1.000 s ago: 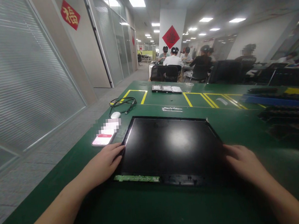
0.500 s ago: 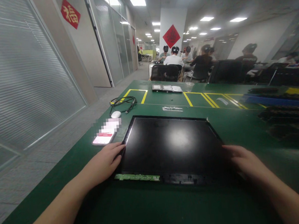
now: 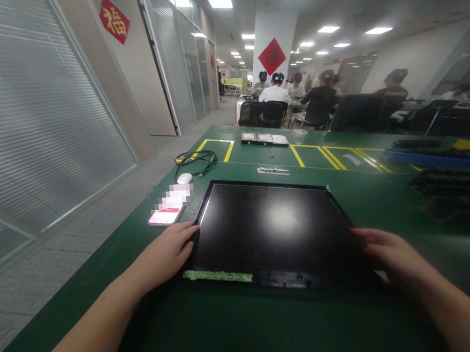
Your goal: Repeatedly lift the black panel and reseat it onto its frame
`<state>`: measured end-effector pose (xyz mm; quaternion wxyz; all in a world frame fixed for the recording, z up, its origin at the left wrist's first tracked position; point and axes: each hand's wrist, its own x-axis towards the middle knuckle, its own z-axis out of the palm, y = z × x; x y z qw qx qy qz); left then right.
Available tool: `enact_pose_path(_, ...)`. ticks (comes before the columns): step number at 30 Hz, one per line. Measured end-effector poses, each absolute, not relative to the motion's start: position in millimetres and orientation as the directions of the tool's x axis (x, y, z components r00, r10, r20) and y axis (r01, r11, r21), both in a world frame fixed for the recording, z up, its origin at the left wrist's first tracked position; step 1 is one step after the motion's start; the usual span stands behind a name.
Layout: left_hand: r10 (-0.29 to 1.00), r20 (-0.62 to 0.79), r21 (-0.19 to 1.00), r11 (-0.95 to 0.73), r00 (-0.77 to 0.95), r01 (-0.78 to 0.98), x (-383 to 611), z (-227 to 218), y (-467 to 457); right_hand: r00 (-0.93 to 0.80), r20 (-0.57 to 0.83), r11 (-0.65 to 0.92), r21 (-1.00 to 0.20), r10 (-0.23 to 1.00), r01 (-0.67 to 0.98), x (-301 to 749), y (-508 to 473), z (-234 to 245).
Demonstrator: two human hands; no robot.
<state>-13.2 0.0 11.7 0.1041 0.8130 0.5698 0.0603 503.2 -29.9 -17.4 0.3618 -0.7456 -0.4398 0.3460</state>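
A black flat display panel lies on the green table in front of me, with a green circuit strip along its near edge. My left hand rests on the panel's left edge, fingers curled over it. My right hand holds the panel's right edge near the near corner, fingers bent around it.
A phone, a white mouse and a coiled black cable lie left of the panel. Small trays sit farther back inside yellow floor-tape boxes. Dark parts and a blue tray line the right. Several people sit at a table behind.
The view has shifted slightly. Both hands stay on the panel's edges, which sits a touch nearer the far side than a second ago.
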Motion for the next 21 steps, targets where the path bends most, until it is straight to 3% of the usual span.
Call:
enact_pose_path(5,0.937,-0.015,0.239,-0.336,0.349,0.911,-13,11,1,0.321,-0.292,-0.398,-0.849,0.901,0.346,506,-30,-11)
enact_pose_path(21,0.940,-0.009,0.235,-0.330,0.341,0.914,-10,14,2,0.179,-0.247,-0.296,-0.890,0.952,0.348,515,-30,-9)
